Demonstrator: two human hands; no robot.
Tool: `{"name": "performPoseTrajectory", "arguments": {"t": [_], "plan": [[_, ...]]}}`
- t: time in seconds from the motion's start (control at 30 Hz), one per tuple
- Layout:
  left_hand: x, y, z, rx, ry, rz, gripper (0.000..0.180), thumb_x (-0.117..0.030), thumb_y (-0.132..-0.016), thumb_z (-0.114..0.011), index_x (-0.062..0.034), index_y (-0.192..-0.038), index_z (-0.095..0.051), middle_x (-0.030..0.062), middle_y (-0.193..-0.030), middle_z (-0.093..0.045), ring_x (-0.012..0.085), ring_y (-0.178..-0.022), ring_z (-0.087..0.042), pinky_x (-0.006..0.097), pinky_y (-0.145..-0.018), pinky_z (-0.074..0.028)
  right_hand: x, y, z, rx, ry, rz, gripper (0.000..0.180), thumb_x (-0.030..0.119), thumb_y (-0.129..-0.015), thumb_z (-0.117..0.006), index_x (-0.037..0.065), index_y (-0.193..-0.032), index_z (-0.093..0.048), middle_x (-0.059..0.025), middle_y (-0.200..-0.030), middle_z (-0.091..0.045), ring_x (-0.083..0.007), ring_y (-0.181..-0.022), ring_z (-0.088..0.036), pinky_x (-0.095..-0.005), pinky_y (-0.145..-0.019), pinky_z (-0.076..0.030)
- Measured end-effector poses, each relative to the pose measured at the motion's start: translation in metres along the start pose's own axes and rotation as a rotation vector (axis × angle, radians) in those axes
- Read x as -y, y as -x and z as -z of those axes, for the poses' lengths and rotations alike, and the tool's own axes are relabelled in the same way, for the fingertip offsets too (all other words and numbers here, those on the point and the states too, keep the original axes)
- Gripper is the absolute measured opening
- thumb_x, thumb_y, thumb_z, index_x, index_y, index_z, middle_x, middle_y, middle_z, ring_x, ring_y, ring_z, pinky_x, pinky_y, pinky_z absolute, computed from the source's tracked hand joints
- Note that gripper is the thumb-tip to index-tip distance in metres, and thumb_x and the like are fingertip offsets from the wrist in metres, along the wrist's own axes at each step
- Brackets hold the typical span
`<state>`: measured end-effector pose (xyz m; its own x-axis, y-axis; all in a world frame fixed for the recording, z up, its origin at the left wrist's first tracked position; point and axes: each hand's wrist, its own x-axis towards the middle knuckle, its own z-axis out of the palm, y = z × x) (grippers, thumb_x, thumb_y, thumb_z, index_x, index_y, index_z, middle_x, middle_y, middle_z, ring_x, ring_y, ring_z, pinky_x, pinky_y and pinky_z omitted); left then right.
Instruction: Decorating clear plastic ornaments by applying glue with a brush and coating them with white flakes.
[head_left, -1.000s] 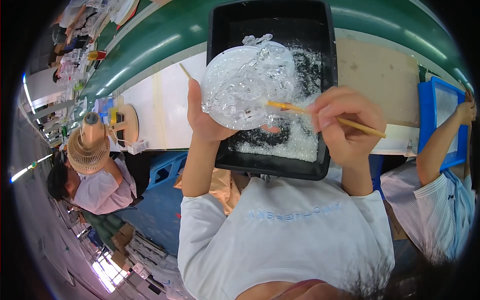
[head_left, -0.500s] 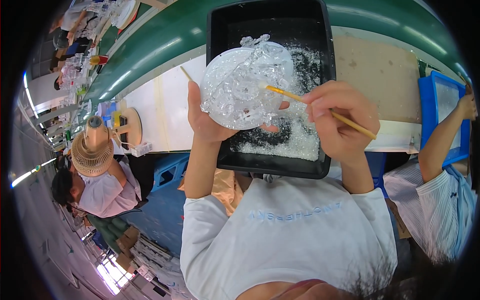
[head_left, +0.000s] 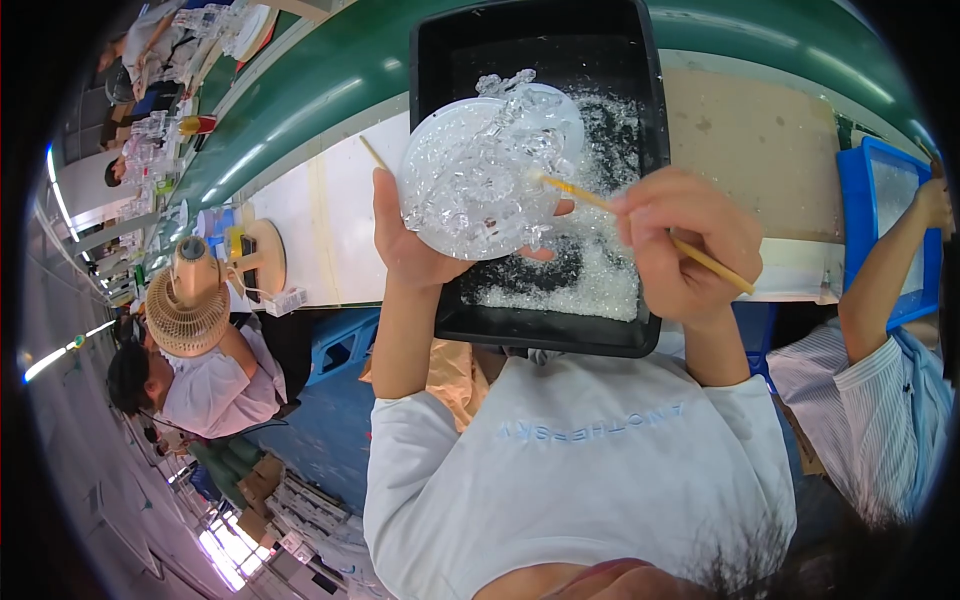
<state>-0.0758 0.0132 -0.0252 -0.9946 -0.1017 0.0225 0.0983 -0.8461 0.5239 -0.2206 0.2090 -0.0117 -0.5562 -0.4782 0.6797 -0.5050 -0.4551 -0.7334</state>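
My left hand (head_left: pixel 415 250) holds a white round plate (head_left: pixel 428 140) from below. Its thumb stands up at the left rim, and fingertips show past the right side. Clear, glittering plastic-like ornament pieces (head_left: pixel 490 185) cover much of the plate and jut past its far edge. My right hand (head_left: pixel 700 240) is closed around the thin yellow handle of a paintbrush (head_left: pixel 582 193), its pale tip touching or just over the clear pieces. Beneath the plate is a black tray (head_left: pixel 655 90) with loose clear granules (head_left: pixel 585 290) scattered along its right side and near end.
A thin stick (head_left: pixel 372 152) shows beyond my left thumb on the white table. To the right are a beige board (head_left: pixel 755 150) and a blue bin (head_left: pixel 855 200), with another person's arm (head_left: pixel 880 270) by it. A beige fan (head_left: pixel 190 300) and a seated person are at left.
The brush tip has shifted slightly to the right over the clear pieces, along with my right hand. The plate stays almost in place.
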Motion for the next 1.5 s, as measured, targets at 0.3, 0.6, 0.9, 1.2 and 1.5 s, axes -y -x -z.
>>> {"name": "performPoseTrajectory", "arguments": {"t": [0.3,0.6,0.9,1.2,1.5], "plan": [[-0.003,0.005,-0.001,-0.202,-0.149,0.032,0.096,-0.076,-0.09,-0.036,-0.0129,-0.159,-0.014,0.0232,-0.16,-0.022,0.0567,-0.14,-0.029,0.084,-0.085,-0.042,-0.001,0.001,0.0,-0.006,0.015,-0.007,0.012,-0.015,-0.076,-0.056,-0.006,-0.081,-0.061,-0.0206,-0.079,-0.067,-0.017,-0.059,-0.061,-0.0261,-0.052,-0.049],[-0.001,0.012,0.016,0.018,-0.01,-0.05,0.093,-0.074,-0.095,-0.025,-0.0068,-0.159,-0.016,0.0198,-0.162,-0.024,0.0448,-0.144,-0.032,0.066,-0.11,-0.034,-0.005,0.0,-0.001,0.05,-0.076,0.075,0.015,-0.014,-0.081,-0.054,-0.005,-0.091,-0.061,-0.021,-0.085,-0.068,-0.0175,-0.06,-0.062,-0.0277,-0.053,-0.051],[0.001,0.013,0.013,-0.102,-0.082,-0.082,0.094,-0.074,-0.095,-0.025,-0.0047,-0.158,-0.019,0.0191,-0.161,-0.027,0.0393,-0.145,-0.033,0.056,-0.114,-0.034,-0.006,0.004,-0.009,0.042,-0.145,0.018,0.017,-0.014,-0.081,-0.056,-0.005,-0.094,-0.062,-0.0208,-0.085,-0.069,-0.0182,-0.061,-0.063,-0.0285,-0.056,-0.052],[0.004,0.009,0.011,0.139,0.325,-0.128,0.094,-0.074,-0.095,-0.026,-0.005,-0.158,-0.019,0.0196,-0.16,-0.028,0.0397,-0.145,-0.033,0.056,-0.115,-0.033,-0.001,-0.003,-0.01,0.041,-0.096,0.084,0.016,-0.014,-0.079,-0.057,-0.004,-0.09,-0.064,-0.0191,-0.084,-0.069,-0.0208,-0.064,-0.065,-0.0297,-0.057,-0.053],[-0.007,-0.001,-0.008,-0.021,0.077,0.095,0.101,-0.069,-0.09,-0.045,-0.0042,-0.157,-0.008,0.0359,-0.155,-0.018,0.0628,-0.135,-0.031,0.081,-0.077,-0.048,0.002,0.004,0.004,-0.028,-0.093,0.019,0.013,-0.01,-0.083,-0.053,-0.004,-0.093,-0.06,-0.0201,-0.085,-0.068,-0.0195,-0.061,-0.062,-0.0278,-0.055,-0.052]]}}
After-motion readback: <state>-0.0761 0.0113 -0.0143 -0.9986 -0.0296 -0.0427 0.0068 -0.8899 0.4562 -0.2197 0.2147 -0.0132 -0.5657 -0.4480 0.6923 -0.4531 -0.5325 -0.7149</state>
